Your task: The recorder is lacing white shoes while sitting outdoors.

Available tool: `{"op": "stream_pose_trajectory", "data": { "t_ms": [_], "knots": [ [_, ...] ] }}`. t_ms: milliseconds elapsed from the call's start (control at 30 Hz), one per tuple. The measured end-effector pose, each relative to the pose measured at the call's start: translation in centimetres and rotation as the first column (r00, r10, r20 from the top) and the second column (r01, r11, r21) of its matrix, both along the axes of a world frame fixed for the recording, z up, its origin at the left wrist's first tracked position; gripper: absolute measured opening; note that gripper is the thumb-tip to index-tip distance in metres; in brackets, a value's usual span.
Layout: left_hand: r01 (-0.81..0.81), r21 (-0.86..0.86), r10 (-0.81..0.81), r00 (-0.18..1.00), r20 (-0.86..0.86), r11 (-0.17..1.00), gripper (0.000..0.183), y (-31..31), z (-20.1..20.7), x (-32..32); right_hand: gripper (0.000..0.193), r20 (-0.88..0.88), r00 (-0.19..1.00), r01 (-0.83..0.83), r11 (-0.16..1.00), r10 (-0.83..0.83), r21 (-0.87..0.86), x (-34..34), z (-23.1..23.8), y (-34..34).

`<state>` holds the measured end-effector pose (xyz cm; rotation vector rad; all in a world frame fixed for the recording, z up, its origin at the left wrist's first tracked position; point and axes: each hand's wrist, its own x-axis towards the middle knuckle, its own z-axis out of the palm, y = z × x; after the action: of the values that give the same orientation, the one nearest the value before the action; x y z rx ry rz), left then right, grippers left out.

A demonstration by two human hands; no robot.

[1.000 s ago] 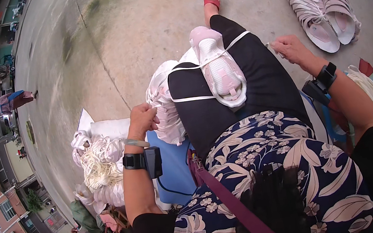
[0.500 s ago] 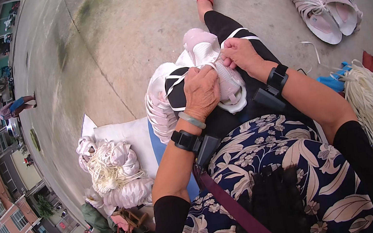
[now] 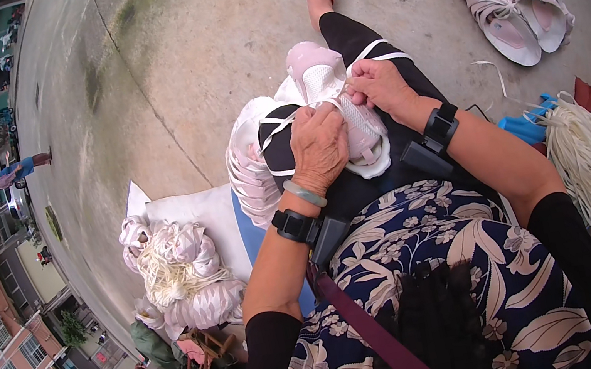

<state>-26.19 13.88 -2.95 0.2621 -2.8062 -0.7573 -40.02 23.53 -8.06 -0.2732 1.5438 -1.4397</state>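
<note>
A pink and white shoe upper (image 3: pixel 313 68) lies across my lap, its toe end pointing away from me. White shoelace (image 3: pixel 370 48) trails from it over both my black-trousered legs. My left hand (image 3: pixel 319 141) is closed at the upper's left side, pinching the lace by the eyelets. From the right, my right hand (image 3: pixel 382 88) holds the lace between thumb and forefinger beside the tongue. The fingertips of both hands partly cover the lace. Against my left knee rests a stack of similar shoe uppers (image 3: pixel 250 168).
Two long rows of nested uppers (image 3: pixel 507 0) lie on the concrete at far right. A bundle of cream laces (image 3: pixel 584 156) hangs near my right elbow, beside a blue thing (image 3: pixel 521 129). On the left, more uppers and laces (image 3: pixel 176 263) sit by a white sheet (image 3: pixel 195 213). A person (image 3: pixel 19 170) walks far off.
Both hands keep almost the same place on the shoe upper, with only slight finger movement. The view has shifted a little, and the distant person has moved.
</note>
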Motion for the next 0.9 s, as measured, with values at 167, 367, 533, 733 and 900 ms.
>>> {"op": "stream_pose_trajectory", "data": {
  "t_ms": [167, 367, 533, 733, 900],
  "knots": [
    [-0.001, 0.004, 0.001, 1.000, -0.012, 1.000, 0.010, 0.0, -0.2, 0.1, 0.005, -0.001, 1.000, -0.009, 1.000, 0.009, -0.012, 0.1, 0.3, 0.0],
    [0.001, 0.004, -0.001, 1.000, -0.028, 1.000, 0.009, 0.1, -0.3, 0.1, 0.006, -0.055, 0.999, -0.002, 1.000, 0.000, -0.029, 0.2, -0.1, 0.2],
    [0.008, -0.003, -0.008, 1.000, -0.027, 1.000, 0.009, 0.1, -0.5, 0.2, 0.009, -0.303, 0.953, -0.008, 0.999, 0.022, 0.047, 0.5, 0.1, -0.4],
    [-0.015, 0.025, 0.016, 0.998, -0.064, 1.000, 0.009, 0.1, -0.6, 0.4, 0.015, -0.664, 0.744, -0.026, 0.995, 0.080, 0.091, 1.3, -1.3, -1.2],
    [-0.234, 0.290, 0.291, 0.941, -0.174, 0.928, 0.012, -0.4, -0.3, 1.6, 0.019, -0.653, 0.744, -0.030, 0.984, 0.140, 0.177, 1.4, -0.7, -0.5]
  ]
}}
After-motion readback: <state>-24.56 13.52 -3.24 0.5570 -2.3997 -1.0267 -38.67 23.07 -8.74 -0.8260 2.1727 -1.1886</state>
